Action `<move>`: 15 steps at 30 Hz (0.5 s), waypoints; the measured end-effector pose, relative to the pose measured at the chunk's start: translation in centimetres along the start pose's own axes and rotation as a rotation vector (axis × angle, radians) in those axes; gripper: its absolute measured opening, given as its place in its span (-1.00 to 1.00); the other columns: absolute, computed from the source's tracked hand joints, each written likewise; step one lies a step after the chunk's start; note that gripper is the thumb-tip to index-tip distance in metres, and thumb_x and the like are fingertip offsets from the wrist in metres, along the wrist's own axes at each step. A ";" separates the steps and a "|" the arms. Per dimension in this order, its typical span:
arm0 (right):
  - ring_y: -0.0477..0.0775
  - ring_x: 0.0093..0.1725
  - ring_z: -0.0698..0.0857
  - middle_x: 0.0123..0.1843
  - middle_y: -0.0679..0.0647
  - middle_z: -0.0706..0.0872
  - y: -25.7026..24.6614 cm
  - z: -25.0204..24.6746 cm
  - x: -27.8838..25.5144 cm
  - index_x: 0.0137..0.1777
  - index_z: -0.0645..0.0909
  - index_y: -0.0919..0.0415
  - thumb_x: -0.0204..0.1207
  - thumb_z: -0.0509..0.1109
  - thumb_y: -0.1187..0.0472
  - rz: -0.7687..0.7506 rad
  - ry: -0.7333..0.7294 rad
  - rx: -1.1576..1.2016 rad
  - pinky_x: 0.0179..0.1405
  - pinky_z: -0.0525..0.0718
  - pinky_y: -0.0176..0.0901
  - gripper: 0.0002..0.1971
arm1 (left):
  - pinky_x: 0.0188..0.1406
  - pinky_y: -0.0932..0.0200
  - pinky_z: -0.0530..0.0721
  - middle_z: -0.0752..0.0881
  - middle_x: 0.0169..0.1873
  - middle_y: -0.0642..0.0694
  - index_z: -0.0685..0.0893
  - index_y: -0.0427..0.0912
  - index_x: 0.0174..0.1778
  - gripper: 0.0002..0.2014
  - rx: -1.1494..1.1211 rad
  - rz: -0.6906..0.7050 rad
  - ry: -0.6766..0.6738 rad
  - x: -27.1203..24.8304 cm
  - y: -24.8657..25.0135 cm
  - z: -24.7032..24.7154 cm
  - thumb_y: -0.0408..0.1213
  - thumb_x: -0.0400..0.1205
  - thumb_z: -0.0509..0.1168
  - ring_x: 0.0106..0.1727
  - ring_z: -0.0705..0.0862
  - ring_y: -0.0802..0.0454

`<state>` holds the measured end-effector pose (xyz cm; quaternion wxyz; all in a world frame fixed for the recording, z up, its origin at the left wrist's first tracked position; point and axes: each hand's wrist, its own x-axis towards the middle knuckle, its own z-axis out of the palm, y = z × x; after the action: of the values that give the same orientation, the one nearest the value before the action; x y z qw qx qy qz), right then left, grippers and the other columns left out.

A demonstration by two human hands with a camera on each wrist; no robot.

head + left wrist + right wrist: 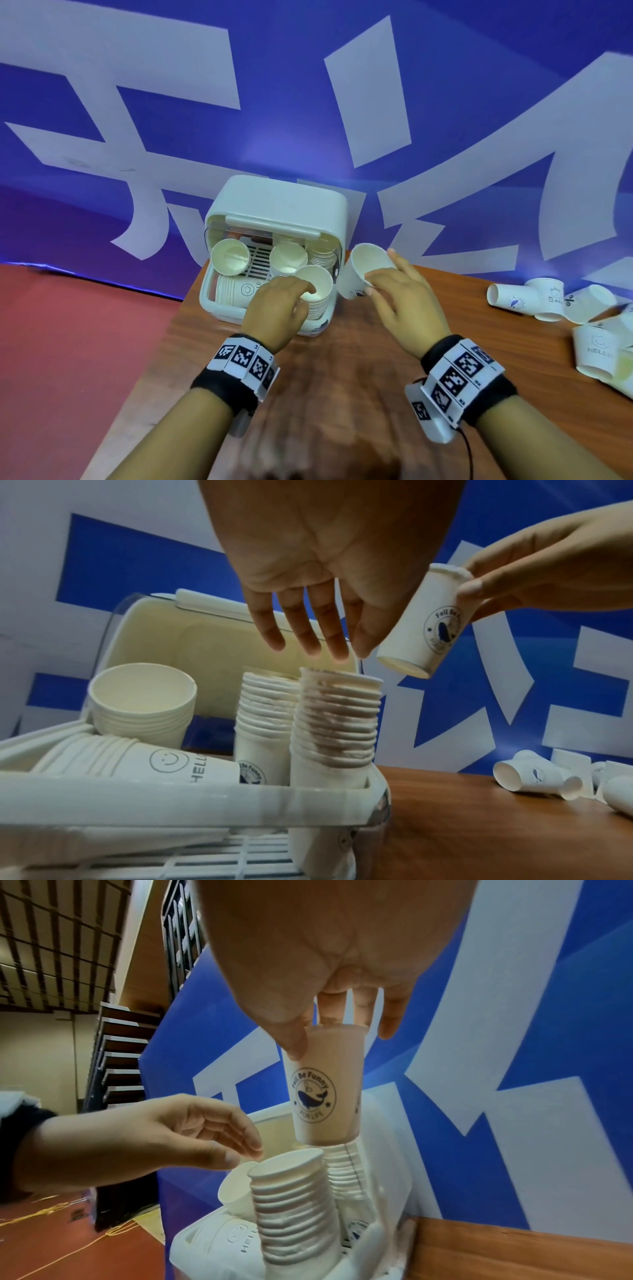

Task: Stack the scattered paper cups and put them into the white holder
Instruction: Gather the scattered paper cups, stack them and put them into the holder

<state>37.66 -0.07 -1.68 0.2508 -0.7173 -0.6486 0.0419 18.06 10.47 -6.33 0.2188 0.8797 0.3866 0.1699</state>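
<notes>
Right hand (399, 294): thumb and fingers pinch the rim of a single paper cup (322, 1085), held aloft, tilted, just right of the white holder (274, 205). Cup: smooth white paper, tapered, rolled lip; navy round emblem with a whale, reading "Fell Be Funny" and "FOR LIFE".

Left hand (277, 305): fingers relaxed and extended, grasping nothing, tips at the lip of the front stack (334, 723).

Front stack: many nested white cups, ridged with rolled rims, upright in the holder's front right corner.

Holder: matte white plastic box, rounded corners, clear lid raised, slatted floor. Contents: further upright stacks; one stack lying on its side (137, 761), printed with a smiley face and "HELLO".

Scattered cups (548, 301): white paper, lying loose on the table's right side, well apart from the holder.

Table (342, 377): wood-grain surface.

Backdrop (308, 102): blue banner, large white lettering.
</notes>
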 end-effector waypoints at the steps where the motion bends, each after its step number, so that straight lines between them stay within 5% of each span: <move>1: 0.20 0.53 0.40 0.10 0.00 0.77 -0.5 0.3 0.5 0.06 0.71 0.14 0.54 0.26 0.13 -0.024 0.017 0.009 0.37 0.49 0.17 -0.77 | 0.07 0.07 0.55 0.74 -0.01 0.00 0.70 -0.07 0.09 -0.78 0.000 -0.005 0.018 -0.1 -0.4 -0.3 -0.30 0.54 0.31 0.07 0.64 -0.05; 6: 0.25 0.52 0.40 0.10 0.02 0.77 -3.2 2.1 2.6 0.06 0.70 0.19 0.53 0.27 0.17 -0.125 0.040 0.003 0.34 0.43 0.06 -0.78 | 0.10 0.03 0.54 0.72 0.05 -0.04 0.70 -0.11 0.08 -0.80 0.022 -0.110 0.115 0.0 -2.5 -2.1 -0.29 0.57 0.30 0.11 0.61 -0.10; 15: 0.17 0.58 0.29 0.14 0.06 0.71 -3.5 5.6 3.6 0.07 0.65 0.19 0.59 0.25 0.24 -0.134 -0.272 -0.186 0.39 0.34 0.07 -0.83 | 0.07 0.02 0.52 0.63 0.20 -0.05 0.60 -0.08 0.26 -0.70 0.164 -0.111 -0.023 2.4 -4.2 -2.9 -0.26 0.59 0.23 0.20 0.55 -0.11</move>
<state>32.85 5.15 -4.18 0.0958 -0.6803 -0.7240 0.0617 15.71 15.58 -5.72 0.1595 0.8738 0.4446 0.1153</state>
